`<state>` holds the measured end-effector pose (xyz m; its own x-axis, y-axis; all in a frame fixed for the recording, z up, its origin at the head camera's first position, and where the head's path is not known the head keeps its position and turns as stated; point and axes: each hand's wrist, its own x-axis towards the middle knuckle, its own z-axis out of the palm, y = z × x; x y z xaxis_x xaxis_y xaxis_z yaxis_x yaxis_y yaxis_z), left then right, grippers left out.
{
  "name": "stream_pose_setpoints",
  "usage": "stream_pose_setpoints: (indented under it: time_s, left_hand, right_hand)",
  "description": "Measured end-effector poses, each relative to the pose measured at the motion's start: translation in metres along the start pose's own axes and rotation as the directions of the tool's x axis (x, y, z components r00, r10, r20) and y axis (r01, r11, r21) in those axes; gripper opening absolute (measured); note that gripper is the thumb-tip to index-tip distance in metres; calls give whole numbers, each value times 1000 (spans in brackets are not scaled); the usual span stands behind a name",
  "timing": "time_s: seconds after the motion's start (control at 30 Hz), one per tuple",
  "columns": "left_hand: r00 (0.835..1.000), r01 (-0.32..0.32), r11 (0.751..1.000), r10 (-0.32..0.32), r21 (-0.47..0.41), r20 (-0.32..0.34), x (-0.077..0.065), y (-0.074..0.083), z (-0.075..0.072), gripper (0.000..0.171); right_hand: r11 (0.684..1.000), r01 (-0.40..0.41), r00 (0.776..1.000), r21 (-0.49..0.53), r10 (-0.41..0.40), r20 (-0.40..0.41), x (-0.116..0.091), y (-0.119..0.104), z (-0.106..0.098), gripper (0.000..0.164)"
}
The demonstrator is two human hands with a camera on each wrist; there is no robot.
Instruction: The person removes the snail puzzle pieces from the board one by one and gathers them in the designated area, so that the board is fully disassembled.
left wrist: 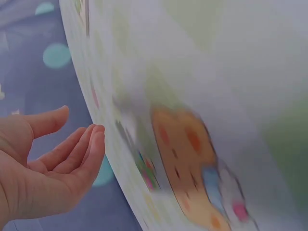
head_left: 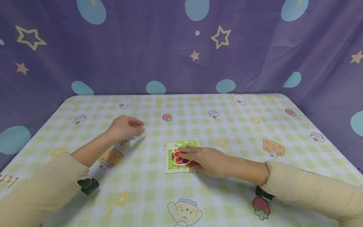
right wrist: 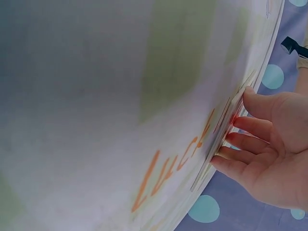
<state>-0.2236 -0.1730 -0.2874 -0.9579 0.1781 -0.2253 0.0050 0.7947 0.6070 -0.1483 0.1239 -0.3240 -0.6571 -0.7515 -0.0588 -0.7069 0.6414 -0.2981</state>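
A small square picture puzzle (head_left: 175, 165) with a pale frame, green ground and red-and-blue shapes lies flat at the table's middle. My right hand (head_left: 211, 161) rests on its right part, covering some of the picture. In the right wrist view, fingertips touch the face of the puzzle (right wrist: 215, 139) and the thumb is at its edge. My left hand (head_left: 124, 127) hovers left of the puzzle, fingers loosely bent, holding nothing. Under the left wrist is a small multicoloured thing (head_left: 123, 142), mostly hidden; the left wrist view shows this blurred colourful thing (left wrist: 147, 171) on the cloth.
A green-and-white checked tablecloth (head_left: 153, 195) with printed cartoons covers the table. Purple curtains (head_left: 158, 47) with stars and blue spots stand behind and beside it. A dark wrist device (head_left: 88, 186) hangs at the left cuff, another dark device (head_left: 264, 193) at the right.
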Motion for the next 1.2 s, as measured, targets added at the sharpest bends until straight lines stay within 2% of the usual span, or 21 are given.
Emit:
stream_pose_setpoints:
  time_s: [0.2,0.4,0.53,0.77,1.0,1.2]
  left_hand:
    - [997,-80,997,80,-4,11,-2,23,24,36]
    - [989,-139,990,140,-26,54,-1,38,48,29]
    - [985,-157,987,158,-19,73,-1,46,60,25]
    - [985,-133,990,137,-49,104,-3,55,69,22]
    - [976,-179,984,181,-21,118,-5,62,77,21]
    - [977,-176,984,177,-15,117,-4,66,80,20]
  right_hand:
    - [1000,14,1000,-22,-14,-15,-2,0,1,55]
    - [999,27,999,-27,-27,-17,-6,1,1,54]
    - [999,21,999,-36,-22,-27,-9,2,-1,51]
    - [998,28,999,-50,-30,-36,-15,4,-3,49]
    - [999,34,999,-36,-35,-33,-15,6,-3,49]
    - [999,27,999,-25,-28,-22,-15,7,-2,50]
